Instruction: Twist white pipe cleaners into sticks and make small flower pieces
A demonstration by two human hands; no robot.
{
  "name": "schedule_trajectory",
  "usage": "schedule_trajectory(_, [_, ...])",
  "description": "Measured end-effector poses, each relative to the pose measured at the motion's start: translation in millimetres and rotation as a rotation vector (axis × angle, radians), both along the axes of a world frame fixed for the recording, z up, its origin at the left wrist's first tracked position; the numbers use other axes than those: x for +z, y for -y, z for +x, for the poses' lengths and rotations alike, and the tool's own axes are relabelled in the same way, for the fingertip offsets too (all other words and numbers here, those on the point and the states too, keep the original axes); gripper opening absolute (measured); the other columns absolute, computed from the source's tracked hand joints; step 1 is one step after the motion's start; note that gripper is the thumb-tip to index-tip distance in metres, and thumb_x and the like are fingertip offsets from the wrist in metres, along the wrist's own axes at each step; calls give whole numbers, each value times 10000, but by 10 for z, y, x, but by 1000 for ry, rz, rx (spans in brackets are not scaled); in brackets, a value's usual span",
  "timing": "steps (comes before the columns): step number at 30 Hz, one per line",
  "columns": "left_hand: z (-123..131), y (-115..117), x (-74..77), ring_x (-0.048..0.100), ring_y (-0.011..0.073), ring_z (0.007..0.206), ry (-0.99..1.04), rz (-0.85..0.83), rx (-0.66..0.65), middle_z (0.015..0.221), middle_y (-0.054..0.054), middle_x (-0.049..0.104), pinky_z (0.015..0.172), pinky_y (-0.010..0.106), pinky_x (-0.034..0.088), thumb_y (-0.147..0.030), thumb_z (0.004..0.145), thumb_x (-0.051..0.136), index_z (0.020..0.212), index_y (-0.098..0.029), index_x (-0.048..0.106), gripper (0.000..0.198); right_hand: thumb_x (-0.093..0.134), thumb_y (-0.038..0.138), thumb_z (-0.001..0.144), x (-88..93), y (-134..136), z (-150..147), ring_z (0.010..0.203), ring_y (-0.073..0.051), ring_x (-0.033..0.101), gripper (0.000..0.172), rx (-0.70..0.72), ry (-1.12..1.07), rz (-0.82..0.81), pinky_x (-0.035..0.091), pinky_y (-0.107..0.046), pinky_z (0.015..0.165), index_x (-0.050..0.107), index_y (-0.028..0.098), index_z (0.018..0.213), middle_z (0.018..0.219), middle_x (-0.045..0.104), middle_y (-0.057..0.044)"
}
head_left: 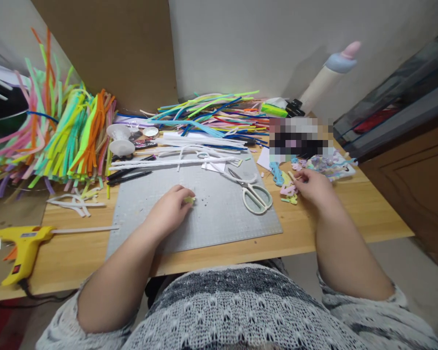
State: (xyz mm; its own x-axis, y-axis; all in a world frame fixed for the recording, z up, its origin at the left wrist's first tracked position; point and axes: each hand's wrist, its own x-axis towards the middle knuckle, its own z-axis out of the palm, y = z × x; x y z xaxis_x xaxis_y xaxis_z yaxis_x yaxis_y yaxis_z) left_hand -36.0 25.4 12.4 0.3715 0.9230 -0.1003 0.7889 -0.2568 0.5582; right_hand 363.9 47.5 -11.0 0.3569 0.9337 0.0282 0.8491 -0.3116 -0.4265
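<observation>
My left hand (170,206) rests low over the grey cutting mat (219,221), its fingers closed on a small yellow pipe cleaner piece (190,200). To the right of the mat, my right hand (316,188) is at a small heap of pastel pipe cleaner pieces (287,190), in pink, yellow and blue. Its thumb and fingers are pinched together at a pale piece, partly hidden by the fingers. Between my hands lie scissors (256,197) with pale handles, blades pointing away from me. Dark specks dot the mat beside my left hand.
A yellow glue gun (25,248) with a glue stick lies at the left edge. Bundled colourful pipe cleaners (65,136) stand behind it. White pipe cleaners (175,163), black pens (131,177) and a clear spool (121,140) line the back. A white cylinder (321,82) stands back right.
</observation>
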Motion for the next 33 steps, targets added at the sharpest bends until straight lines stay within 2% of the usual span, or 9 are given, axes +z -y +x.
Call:
schedule_trajectory(5, [-10,-19,65,587,197,827,34,2,97,899,46,650,742,322,447,-268,831,460,915,-202,621,193,521,256,699,159,98,-69,626,-190,523,231,-48,93,162,403,-314,615,613,189,900,727,609,-46])
schedule_trajectory(9, [-37,-15,143,585,180,772,54,37,184,872,28,658,684,298,439,-306,838,455,947,-217,611,211,502,277,759,358,243,-451,654,-190,528,265,21,130,357,420,-314,647,607,188,984,762,603,-50])
schedule_trajectory(11, [-44,-13,153,583,194,797,-35,85,223,889,33,655,674,305,431,-299,838,446,943,-218,601,204,493,259,789,414,329,-791,679,-175,543,246,213,41,412,433,-296,664,598,185,1000,785,598,-48])
schedule_trajectory(15, [-47,-14,118,581,231,835,-253,121,226,932,52,643,640,318,418,-300,838,432,889,-212,592,189,476,186,816,364,410,-1539,720,-166,565,233,739,-143,251,448,-299,684,583,227,1019,887,628,-44])
schedule_trajectory(19, [-56,-34,93,575,236,891,-229,159,229,1008,75,615,720,332,439,-388,833,470,1031,-196,565,291,465,152,825,218,298,-1973,854,-205,578,264,951,-139,196,446,-353,770,576,212,1057,950,638,-66])
schedule_trajectory(24, [-87,-71,124,529,240,993,-141,318,274,1048,87,584,853,351,416,-392,850,463,1050,-170,567,316,416,33,785,191,53,-1969,1032,-185,535,453,1058,-318,211,437,-358,878,502,214,1191,1112,576,-76])
schedule_trajectory(28, [0,-4,136,516,228,968,-104,400,85,995,64,596,869,359,391,-301,867,452,998,-185,591,224,483,147,827,260,-96,-1822,1217,-195,409,521,1222,-360,165,419,-375,930,383,290,1319,1337,439,-55])
schedule_trajectory(31, [176,123,91,520,228,889,-173,360,-120,912,63,600,807,363,401,-266,883,423,968,-194,609,217,459,246,866,355,-131,-1674,1150,-195,463,484,1050,-372,241,480,-322,808,361,289,1338,1358,406,-65])
schedule_trajectory(33, [310,215,32,520,229,867,-201,308,-189,917,78,588,777,361,412,-266,893,406,1094,-190,569,269,465,278,861,440,-124,-1521,997,-180,545,444,904,-335,299,493,-286,715,415,258,1302,1302,451,-79])
